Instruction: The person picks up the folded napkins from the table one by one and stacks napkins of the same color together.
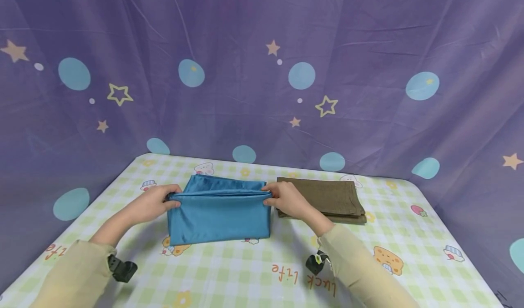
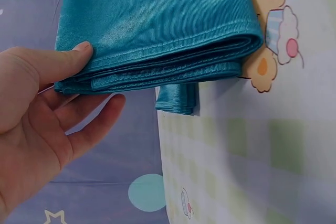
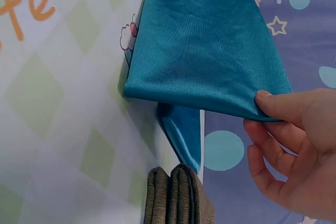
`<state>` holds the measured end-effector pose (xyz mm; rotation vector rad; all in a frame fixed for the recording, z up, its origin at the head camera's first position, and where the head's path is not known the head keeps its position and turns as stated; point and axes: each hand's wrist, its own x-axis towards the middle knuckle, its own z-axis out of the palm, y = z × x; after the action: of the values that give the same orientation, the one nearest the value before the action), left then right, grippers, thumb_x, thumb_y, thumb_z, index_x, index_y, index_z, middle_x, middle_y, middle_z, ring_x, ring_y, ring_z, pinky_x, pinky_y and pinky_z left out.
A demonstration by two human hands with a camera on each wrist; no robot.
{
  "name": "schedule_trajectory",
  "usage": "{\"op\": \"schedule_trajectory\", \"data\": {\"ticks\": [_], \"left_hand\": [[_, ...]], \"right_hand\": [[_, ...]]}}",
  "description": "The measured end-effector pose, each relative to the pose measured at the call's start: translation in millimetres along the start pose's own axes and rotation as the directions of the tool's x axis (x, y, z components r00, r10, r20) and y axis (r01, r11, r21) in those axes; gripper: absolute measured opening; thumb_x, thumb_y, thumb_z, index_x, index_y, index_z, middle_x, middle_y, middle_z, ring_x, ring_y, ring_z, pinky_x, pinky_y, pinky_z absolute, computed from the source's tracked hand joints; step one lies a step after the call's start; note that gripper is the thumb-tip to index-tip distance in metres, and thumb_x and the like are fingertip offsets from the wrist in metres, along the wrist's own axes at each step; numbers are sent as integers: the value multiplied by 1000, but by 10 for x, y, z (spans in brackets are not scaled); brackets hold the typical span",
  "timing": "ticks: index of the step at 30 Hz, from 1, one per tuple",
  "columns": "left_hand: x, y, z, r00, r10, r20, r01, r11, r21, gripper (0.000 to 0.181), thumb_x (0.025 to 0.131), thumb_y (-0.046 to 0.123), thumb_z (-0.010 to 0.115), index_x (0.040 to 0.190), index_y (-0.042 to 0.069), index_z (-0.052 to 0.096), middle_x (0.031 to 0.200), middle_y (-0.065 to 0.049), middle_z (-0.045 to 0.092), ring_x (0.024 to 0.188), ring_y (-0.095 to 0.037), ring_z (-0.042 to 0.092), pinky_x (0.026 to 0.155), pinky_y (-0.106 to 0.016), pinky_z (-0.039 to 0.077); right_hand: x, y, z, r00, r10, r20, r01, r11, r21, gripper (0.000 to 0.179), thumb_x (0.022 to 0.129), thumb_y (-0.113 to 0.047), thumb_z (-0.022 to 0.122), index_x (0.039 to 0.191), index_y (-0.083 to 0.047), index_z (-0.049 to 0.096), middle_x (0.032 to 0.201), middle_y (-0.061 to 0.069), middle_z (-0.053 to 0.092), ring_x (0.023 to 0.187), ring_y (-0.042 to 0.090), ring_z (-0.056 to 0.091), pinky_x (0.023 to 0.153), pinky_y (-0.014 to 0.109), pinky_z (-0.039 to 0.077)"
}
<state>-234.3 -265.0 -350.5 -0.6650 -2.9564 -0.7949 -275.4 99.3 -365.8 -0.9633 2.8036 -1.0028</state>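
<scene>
A shiny blue folded cloth [image 1: 219, 219] hangs upright between my two hands, its lower edge close over the table. My left hand [image 1: 154, 202] pinches its upper left corner, thumb on the near face. At the upper right corner my right hand [image 1: 287, 199] pinches it the same way. Stacked layers with stitched hems show along the side edge of the blue cloth [image 2: 168, 51] in the left wrist view. Behind the raised part, more blue fabric [image 1: 225, 184] lies on the table. The right wrist view shows a smooth fold at the blue cloth's [image 3: 205, 45] near end.
A brown folded cloth [image 1: 323, 196] lies on the table just right of my right hand. The table wears a green-and-white checked cover [image 1: 229, 276] with printed pictures. A purple curtain [image 1: 262, 130] with stars and dots hangs behind the table's far edge.
</scene>
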Motion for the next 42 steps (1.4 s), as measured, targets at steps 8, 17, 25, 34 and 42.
{"op": "schedule_trajectory", "data": {"ticks": [8,17,25,34,42], "left_hand": [[33,24,-31,999,-11,-35,11,1000,-2,6,92,2,66,94,5,61,74,2,52,67,-14,47,61,-31,40],[78,36,-93,995,-23,-99,24,1000,6,9,92,1,66,100,2,65,82,-2,63,67,-15,50,60,-34,43],[141,7,-139,988,-55,-146,55,998,-9,8,93,0,63,101,1,65,83,-5,64,67,-18,52,61,-35,43],[233,-1,-183,968,-100,-230,94,995,-37,10,95,5,64,104,1,64,85,-10,64,68,-21,52,60,-35,42],[318,-13,-210,957,-105,-271,102,994,-27,17,95,7,64,110,-1,64,91,-15,65,76,-25,56,63,-37,43]], "right_hand": [[48,12,-60,999,-39,-37,39,999,-11,17,92,-8,71,108,-3,71,84,4,70,69,8,59,63,25,49],[113,-16,-130,997,-45,-66,46,999,6,8,92,-9,70,98,-6,71,70,0,63,60,7,49,57,24,41],[157,-51,-151,996,13,-89,-10,999,35,11,92,-12,70,101,-6,72,76,-1,66,66,9,55,61,27,45],[221,-52,-156,990,30,-137,-24,999,43,12,93,-11,70,103,-6,72,78,0,67,67,11,56,63,28,47],[266,-33,-133,985,77,-154,-64,994,88,16,94,-11,68,108,-5,71,75,4,63,62,13,49,59,28,41]]}}
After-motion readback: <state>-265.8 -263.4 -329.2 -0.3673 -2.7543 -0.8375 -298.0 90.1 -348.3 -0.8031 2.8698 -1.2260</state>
